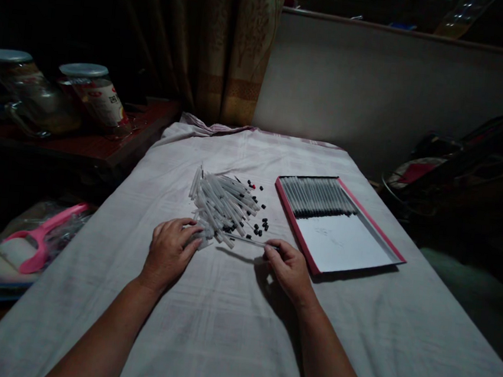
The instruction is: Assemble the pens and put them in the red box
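A heap of clear pen barrels (pixel 219 204) lies mid-table on a pale cloth (pixel 229 328), with several small black caps (pixel 260 225) scattered at its right side. My left hand (pixel 169 252) rests at the heap's near edge, fingers curled over a few barrels. My right hand (pixel 288 266) pinches one thin clear pen (pixel 249 241) by its end, the pen pointing left toward the heap. To the right lies a flat red-edged box (pixel 388 243) with a row of pens (pixel 317 196) laid side by side at its far end.
Two lidded jars (pixel 96 93) stand on a dark wooden shelf at the left. A pink-handled roller (pixel 39 239) lies lower left beside the table. A curtain hangs behind, and bags lie in the dark at the right.
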Tool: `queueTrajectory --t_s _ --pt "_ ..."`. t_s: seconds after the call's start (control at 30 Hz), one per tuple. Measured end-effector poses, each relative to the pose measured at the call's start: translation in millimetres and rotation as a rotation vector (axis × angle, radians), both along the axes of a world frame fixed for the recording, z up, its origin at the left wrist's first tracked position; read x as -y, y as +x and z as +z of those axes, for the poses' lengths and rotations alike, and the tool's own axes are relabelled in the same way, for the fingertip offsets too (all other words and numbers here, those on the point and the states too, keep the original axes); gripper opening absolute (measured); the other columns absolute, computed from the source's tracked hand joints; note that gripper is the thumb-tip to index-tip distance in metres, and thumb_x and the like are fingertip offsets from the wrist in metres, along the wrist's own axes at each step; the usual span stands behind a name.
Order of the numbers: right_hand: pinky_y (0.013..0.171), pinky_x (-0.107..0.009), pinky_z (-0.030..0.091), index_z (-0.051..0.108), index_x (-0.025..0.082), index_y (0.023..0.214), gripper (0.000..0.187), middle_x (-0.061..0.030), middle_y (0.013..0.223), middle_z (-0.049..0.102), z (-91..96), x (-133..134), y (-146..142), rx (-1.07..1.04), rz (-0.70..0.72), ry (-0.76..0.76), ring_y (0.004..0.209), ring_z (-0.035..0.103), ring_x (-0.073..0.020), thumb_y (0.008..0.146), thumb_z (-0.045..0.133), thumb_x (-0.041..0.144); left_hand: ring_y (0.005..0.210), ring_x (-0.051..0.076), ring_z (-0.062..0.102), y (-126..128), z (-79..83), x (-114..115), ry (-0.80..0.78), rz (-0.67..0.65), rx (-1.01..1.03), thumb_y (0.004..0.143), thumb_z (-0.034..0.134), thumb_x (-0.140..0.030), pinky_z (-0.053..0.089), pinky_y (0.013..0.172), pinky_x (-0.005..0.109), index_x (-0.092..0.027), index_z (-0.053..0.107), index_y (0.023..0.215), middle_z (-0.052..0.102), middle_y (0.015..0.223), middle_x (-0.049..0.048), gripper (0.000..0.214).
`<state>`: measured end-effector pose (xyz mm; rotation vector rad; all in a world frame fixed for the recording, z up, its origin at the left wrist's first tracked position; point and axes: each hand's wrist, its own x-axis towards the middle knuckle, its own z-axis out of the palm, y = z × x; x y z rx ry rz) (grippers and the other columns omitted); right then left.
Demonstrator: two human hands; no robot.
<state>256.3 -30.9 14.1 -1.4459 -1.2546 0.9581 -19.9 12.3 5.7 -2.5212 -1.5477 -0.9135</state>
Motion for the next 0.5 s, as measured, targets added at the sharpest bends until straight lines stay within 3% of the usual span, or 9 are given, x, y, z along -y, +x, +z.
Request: queueTrajectory --t_s 0.27,0.5 --pt "0.037 -0.021 0.035 0.069 0.016 0.084 0.036 -0.0003 0.06 0.063 9.3 0.7 -6.0 -0.184 -0.064 -0.117 0.041 0.047 -0.0096 0.067 0.071 0.048 0.094 0.024 0.065 3.8 5.6 2.2 -0.067 0.036 0.179 0.093 0.05 -0.034 0.044 0.09 0.042 -0.021 0.067 0.097 0.073 0.094 0.0064 0.022" --pt "0.038 -0.02 0.033 0.071 0.016 0.08 0.033 0.0009 0.057 0.061 19.7 3.8 -8.0 -0.305 -0.067 -0.156 0.043 0.047 -0.0089 0.062 0.074 0.044 0.087 0.021 0.068 12.4 15.5 13.8 -0.364 0.037 0.596 0.087 0.056 -0.04 0.055 0.08 0.033 -0.02 0.068 0.1 0.073 0.096 0.0052 0.027"
